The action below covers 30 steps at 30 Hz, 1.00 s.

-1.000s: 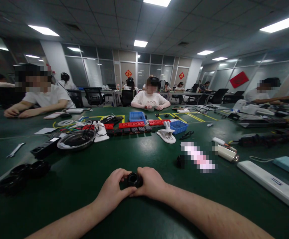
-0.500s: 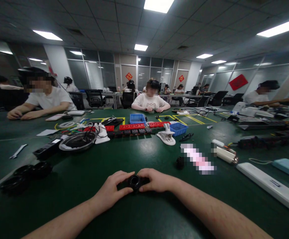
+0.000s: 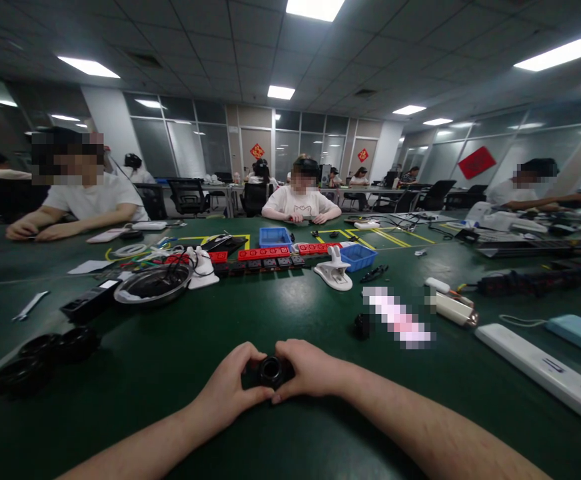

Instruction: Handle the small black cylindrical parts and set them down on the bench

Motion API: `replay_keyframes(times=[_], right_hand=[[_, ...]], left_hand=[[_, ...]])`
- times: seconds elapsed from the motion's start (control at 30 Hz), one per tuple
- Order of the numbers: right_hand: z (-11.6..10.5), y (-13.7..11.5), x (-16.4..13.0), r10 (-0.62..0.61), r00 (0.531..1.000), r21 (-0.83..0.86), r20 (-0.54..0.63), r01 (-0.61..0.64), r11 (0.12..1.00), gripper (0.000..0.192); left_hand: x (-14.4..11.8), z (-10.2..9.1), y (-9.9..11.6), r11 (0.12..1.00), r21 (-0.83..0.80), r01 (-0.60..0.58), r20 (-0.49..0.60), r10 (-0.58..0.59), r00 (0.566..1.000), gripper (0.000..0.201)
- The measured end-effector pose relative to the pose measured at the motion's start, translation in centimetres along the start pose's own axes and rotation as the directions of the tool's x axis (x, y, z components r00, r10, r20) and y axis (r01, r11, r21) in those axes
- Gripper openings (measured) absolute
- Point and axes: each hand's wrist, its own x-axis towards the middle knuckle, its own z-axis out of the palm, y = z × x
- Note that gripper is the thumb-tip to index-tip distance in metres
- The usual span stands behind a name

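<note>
A small black ring-shaped part [image 3: 270,381] sits between the person's two hands over the near part of the table [image 3: 170,353], its round opening facing the camera. Half a second ago the thumbs stood apart below it; now their tips have drawn together there, and the right hand [image 3: 315,369] has closed in from a wider reach. The part's sides are covered by fingers, its lower body merges with dark shadow, and whether it touches the table is hard to tell. It lies at the fingertips of the left hand [image 3: 225,380], which pinches it between thumb and curled fingers, while the right hand pinches it likewise from the opposite side. Beyond the right hand, toward the far edge, stands a small black piece [image 3: 362,326], beside a pixelated item [image 3: 398,319]. Well apart, toward the table's left edge, black rings [image 3: 78,343] blur into one another.
</note>
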Motion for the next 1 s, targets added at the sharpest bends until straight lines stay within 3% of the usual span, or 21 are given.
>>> replay_keyframes(times=[0.17,0.27,0.37,0.5,0.6,0.7,0.83,1.0], right_hand=[[1.2,-1.3,0.5,0.111,0.983,-0.244,-0.144,-0.143,0.959,0.059],[1.6,-1.7,0.5,0.083,0.973,-0.301,-0.214,-0.147,0.942,0.062],[1.2,-1.3,0.1,-0.001,0.977,-0.215,-0.211,-0.045,0.976,0.061],[0.0,0.1,-0.1,-0.141,0.988,0.026,-0.065,0.143,0.989,0.048],[-0.7,0.8,0.0,-0.207,0.978,0.127,0.022,0.202,0.971,0.033],[-0.8,1.1,0.1,-0.187,0.982,0.158,0.036,0.179,0.971,0.025],[-0.3,1.0,0.1,-0.102,0.995,0.156,-0.006,0.102,0.982,0.03],[0.6,0.6,0.3,-0.001,0.996,0.062,-0.087,0.007,0.998,0.039]], left_hand=[[0.3,0.6,-0.7,1.0,-0.002,0.032,-0.081,-0.032,0.996,0.023],[0.4,0.7,-1.1,0.999,-0.035,0.012,-0.104,-0.015,0.994,0.033],[0.4,0.4,-1.3,0.999,-0.031,-0.035,-0.075,0.033,0.997,0.037],[0.2,-0.3,-1.3,0.993,-0.007,-0.12,0.006,0.12,0.993,0.034],[0.1,-0.6,-1.2,0.99,-0.033,-0.137,0.038,0.139,0.99,0.037],[0.1,-0.7,-1.1,0.992,-0.045,-0.116,0.061,0.119,0.991,0.037],[0.1,-0.5,-1.1,0.993,-0.026,-0.115,0.062,0.117,0.991,0.036],[0.1,-0.1,-1.0,0.997,-0.002,-0.081,-0.021,0.081,0.996,0.031]])
